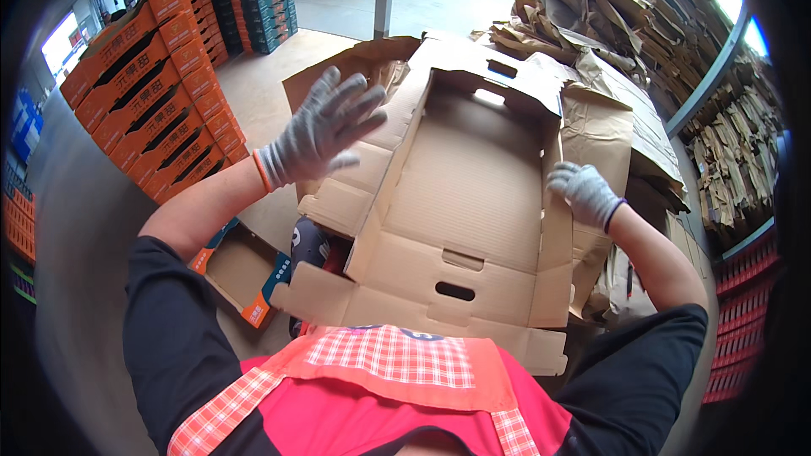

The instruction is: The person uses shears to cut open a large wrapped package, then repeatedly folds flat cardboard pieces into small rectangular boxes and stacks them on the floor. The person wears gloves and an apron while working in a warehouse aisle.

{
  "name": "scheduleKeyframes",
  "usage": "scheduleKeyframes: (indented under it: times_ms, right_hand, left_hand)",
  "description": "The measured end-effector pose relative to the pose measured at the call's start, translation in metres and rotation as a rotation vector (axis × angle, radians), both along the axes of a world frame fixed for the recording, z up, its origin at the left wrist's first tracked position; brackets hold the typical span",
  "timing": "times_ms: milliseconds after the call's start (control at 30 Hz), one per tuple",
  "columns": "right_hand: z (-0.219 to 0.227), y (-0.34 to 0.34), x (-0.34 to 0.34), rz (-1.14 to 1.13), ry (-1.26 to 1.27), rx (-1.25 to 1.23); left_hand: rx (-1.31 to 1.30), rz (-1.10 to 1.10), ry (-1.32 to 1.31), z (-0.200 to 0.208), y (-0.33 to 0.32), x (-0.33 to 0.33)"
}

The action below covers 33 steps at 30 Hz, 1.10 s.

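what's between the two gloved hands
The brown cardboard box, partly folded up, lies between the left hand and right hand, as the head view shows.

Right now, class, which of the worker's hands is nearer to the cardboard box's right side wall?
Right. The right hand is at the right side wall of the cardboard box; the left hand is spread open, off toward the box's left side.

Bright light glares white in the left window [61, 40] and washes out the far floor [334, 10]. Soft shadow darkens the box's [473, 173] far end. Fisheye distortion tilts the orange stack [173, 89]; the dark rim looks softer.
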State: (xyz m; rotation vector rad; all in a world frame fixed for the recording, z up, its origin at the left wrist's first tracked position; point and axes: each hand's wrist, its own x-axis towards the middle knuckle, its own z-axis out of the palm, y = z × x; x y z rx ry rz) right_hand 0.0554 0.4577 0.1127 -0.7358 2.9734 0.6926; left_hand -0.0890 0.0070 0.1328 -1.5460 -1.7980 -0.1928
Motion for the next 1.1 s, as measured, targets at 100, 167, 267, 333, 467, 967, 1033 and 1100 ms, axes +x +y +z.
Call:
scheduleKeyframes:
  times_ms: [100,167,267,333,467,967,1033,1100]
  right_hand:
    - [0.003,-0.031,0.065,0.326,-0.301,-0.080]
    - [0.008,-0.051,0.085,0.123,-0.325,-0.165]
    - [0.012,-0.060,0.086,-0.281,-0.037,-0.487]
    - [0.015,-0.052,0.074,-0.148,0.366,-0.800]
    - [0.034,-0.041,0.075,0.037,0.483,-0.809]
    - [0.053,-0.078,0.100,-0.196,-0.488,-0.824]
    - [0.035,-0.054,0.078,-0.202,-0.112,-0.843]
    - [0.005,-0.045,0.059,-0.313,0.139,-0.892]
  left_hand:
    - [-0.783,-0.194,-0.246,-0.025,0.029,0.001]
    - [-0.810,-0.226,-0.279,-0.032,0.049,0.004]
    - [-0.535,-0.256,-0.419,-0.021,0.074,0.000]
    - [-0.275,-0.115,-0.628,-0.009,0.082,-0.004]
    - [-0.033,-0.145,-0.471,0.007,0.070,0.014]
    - [-0.713,-0.094,-1.017,0.021,0.015,0.032]
    - [-0.317,0.186,-0.446,-0.014,0.023,0.016]
    - [-0.092,0.181,-0.701,-0.051,0.041,0.012]
